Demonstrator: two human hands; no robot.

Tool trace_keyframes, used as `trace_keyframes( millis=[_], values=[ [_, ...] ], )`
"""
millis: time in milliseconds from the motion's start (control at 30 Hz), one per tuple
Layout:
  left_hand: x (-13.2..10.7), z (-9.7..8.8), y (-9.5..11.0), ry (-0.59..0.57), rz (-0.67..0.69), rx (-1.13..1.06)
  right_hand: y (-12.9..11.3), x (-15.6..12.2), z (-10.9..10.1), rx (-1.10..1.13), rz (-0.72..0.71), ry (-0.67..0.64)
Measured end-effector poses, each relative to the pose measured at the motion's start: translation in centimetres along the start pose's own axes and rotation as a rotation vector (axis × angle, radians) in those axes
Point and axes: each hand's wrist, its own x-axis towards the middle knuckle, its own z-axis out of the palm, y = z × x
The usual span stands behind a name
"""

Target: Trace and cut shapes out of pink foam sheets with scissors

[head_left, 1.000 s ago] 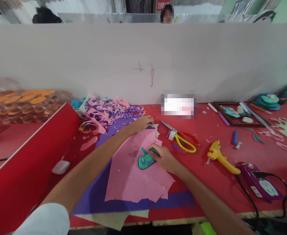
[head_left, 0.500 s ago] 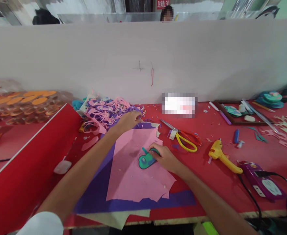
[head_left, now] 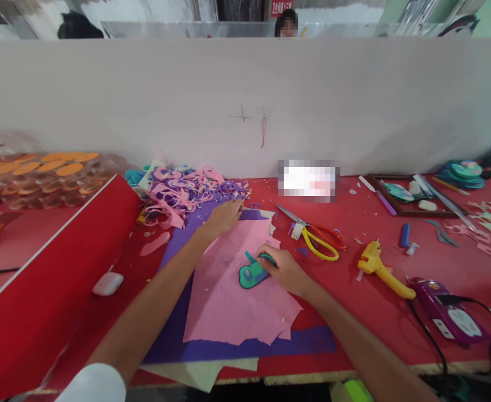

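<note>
My right hand (head_left: 286,269) is closed on a teal felt piece (head_left: 251,273), rounded at its near end, with a short strip sticking up. The piece lies against a pink sheet (head_left: 224,312) with ragged edges. Under the pink sheet is a larger purple sheet (head_left: 211,350), and a cream sheet (head_left: 203,375) shows below at the table's front. My left hand (head_left: 225,216) is at the far edge of the sheets, beside a heap of pink and purple scraps (head_left: 182,190). Its fingers are curled together, and whatever they hold is hidden.
Scissors (head_left: 314,237) with red and yellow handles lie right of the sheets. Farther right are a yellow glue gun (head_left: 379,268), a corded purple box (head_left: 450,312) and a dark-framed tray (head_left: 416,209). A red board (head_left: 61,279) leans at left; a pale partition (head_left: 165,100) stands behind.
My left hand has drawn slightly down toward the far edge of the sheets, its fingers lower than before. My right hand keeps hold of the teal felt piece in nearly the same spot.
</note>
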Motion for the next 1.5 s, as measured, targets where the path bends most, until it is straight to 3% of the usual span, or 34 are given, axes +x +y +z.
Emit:
trace_keyframes(
  millis=[133, 267, 433, 500, 667, 800, 933, 1033, 1133, 1233, 1333, 1500],
  values=[
    [-1.0, -0.8, -0.6, 0.185, -0.124, 0.180, -0.1, 0.0, 0.0, 0.000, -0.003, 0.008],
    [-1.2, -2.5, -1.5, 0.231, -0.155, 0.084, -0.5, 0.1, -0.1, -0.002, 0.002, 0.004],
    [-0.9, -3.7, -1.1, 0.204, 0.065, -0.078, -0.7, -0.1, -0.5, 0.011, 0.000, 0.034],
    [-1.1, -3.8, -0.7, 0.170, 0.095, -0.091, -0.7, -0.2, -0.8, -0.020, -0.014, 0.068],
    [-1.6, -4.0, 0.0, 0.094, 0.097, -0.038, -1.3, 0.3, -2.0, -0.110, -0.029, 0.240],
    [-2.0, -4.1, 0.6, 0.076, 0.049, 0.009, -1.5, 2.6, -2.6, -0.115, -0.015, 0.363],
    [-2.2, -4.4, 1.0, 0.119, 0.001, 0.007, -1.2, 5.8, -2.7, -0.139, -0.005, 0.384],
    [-2.5, -4.6, 0.8, 0.129, 0.020, 0.004, -1.0, 6.8, -3.2, -0.407, -0.003, 0.376],
    [-3.0, -4.6, 0.8, 0.040, 0.102, -0.009, -1.0, 6.0, -4.4, -0.640, -0.047, 0.449],
    [-3.5, -4.3, 1.6, -0.054, 0.255, -0.025, -0.7, 4.3, -6.0, -0.711, -0.120, 0.529],
    [-4.0, -3.5, 3.1, -0.072, 0.407, -0.025, 0.0, 2.7, -7.0, -0.790, -0.245, 0.550],
    [-4.1, -1.2, 4.5, -0.057, 0.421, 0.053, 1.7, 1.2, -8.2, -0.765, -0.316, 0.685]
  ],
)
